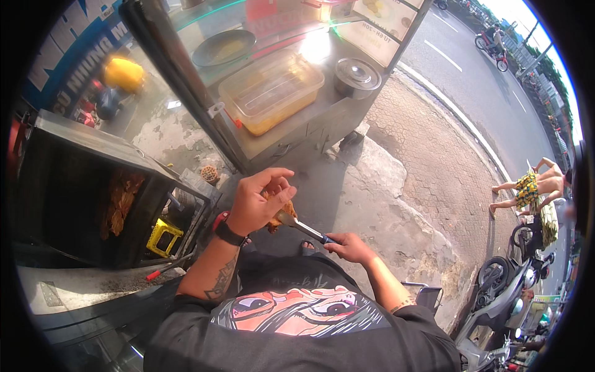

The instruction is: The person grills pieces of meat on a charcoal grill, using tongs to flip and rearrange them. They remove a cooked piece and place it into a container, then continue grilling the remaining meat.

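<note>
My right hand [347, 246] grips the dark blue handle of metal tongs [304, 228]. The tongs' tips rest on a piece of browned grilled meat [283, 211] in front of my body. Just over the meat is my left hand [264, 197], palm turned inward with curled fingers, covering part of it; whether its fingers touch the meat cannot be told. A dark band is on the left wrist. More browned meat [122, 202] lies in the dark, box-shaped grill [111, 139] at the left.
A metal food cart [297, 135] stands ahead, bearing a plastic container [274, 93] of yellowish contents, a lidded steel pot [357, 76] and a dark pan [224, 48]. A yellow plastic stool [164, 237] is beside the grill. Parked motorbikes [495, 297] and a person [534, 186] are at the right, near the road.
</note>
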Demonstrator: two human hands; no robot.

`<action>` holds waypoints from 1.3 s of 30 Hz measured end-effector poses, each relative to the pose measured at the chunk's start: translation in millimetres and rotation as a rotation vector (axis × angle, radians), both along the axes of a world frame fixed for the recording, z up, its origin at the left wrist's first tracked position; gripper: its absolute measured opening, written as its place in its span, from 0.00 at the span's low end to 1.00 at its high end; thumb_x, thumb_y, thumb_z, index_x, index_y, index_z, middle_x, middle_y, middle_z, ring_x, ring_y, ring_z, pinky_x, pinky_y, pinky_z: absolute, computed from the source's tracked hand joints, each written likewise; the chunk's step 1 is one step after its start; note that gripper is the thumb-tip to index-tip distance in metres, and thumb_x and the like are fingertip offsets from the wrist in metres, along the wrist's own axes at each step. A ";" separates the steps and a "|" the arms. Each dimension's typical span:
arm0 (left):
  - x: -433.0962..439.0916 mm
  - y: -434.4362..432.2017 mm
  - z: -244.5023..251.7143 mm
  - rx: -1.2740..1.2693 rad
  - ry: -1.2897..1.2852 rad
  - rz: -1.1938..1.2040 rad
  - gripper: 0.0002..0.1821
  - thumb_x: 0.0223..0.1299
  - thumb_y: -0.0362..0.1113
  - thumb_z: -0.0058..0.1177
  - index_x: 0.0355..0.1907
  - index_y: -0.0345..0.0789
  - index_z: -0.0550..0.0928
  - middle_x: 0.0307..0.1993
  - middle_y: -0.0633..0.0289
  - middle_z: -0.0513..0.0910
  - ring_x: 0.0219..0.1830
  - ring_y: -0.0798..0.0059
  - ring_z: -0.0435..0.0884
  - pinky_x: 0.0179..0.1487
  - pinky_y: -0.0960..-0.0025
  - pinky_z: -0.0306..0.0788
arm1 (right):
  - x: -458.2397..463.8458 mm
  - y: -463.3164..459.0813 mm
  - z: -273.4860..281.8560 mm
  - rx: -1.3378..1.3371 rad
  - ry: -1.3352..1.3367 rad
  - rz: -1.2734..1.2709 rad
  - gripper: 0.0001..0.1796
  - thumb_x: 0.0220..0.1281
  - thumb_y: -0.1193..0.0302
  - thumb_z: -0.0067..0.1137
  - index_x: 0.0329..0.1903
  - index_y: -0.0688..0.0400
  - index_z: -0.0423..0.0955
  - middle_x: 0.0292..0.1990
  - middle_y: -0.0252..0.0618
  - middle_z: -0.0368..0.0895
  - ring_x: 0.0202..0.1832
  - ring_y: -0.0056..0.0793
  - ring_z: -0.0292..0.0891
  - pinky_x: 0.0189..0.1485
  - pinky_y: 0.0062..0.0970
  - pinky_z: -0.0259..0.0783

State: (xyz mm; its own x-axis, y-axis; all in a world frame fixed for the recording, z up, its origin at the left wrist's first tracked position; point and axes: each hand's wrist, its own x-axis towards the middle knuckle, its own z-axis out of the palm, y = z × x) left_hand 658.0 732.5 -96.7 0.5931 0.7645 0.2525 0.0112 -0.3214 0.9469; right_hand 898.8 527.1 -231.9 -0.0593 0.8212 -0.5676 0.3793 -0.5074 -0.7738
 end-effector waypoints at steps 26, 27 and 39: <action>463.7 357.8 -206.0 0.872 0.383 -0.098 0.16 0.55 0.36 0.69 0.48 0.41 0.89 0.43 0.65 0.84 0.48 0.59 0.80 0.55 0.59 0.75 | 302.3 65.7 -12.9 0.179 0.136 -1.020 0.17 0.73 0.62 0.59 0.58 0.57 0.82 0.31 0.26 0.81 0.22 0.12 0.68 0.25 0.18 0.64; 467.7 363.6 -202.8 0.858 0.416 -0.043 0.15 0.55 0.37 0.69 0.47 0.41 0.89 0.42 0.65 0.84 0.48 0.59 0.80 0.54 0.59 0.75 | 314.9 77.9 -11.2 0.203 0.161 -1.011 0.17 0.73 0.62 0.59 0.58 0.57 0.82 0.31 0.26 0.81 0.22 0.12 0.68 0.25 0.18 0.63; 472.3 373.0 -155.1 0.791 0.471 -0.001 0.09 0.60 0.38 0.66 0.41 0.36 0.87 0.37 0.61 0.84 0.45 0.59 0.82 0.50 0.60 0.77 | 511.2 222.5 -5.1 0.176 0.167 -0.606 0.13 0.74 0.64 0.60 0.52 0.57 0.82 0.29 0.26 0.79 0.22 0.12 0.67 0.26 0.18 0.64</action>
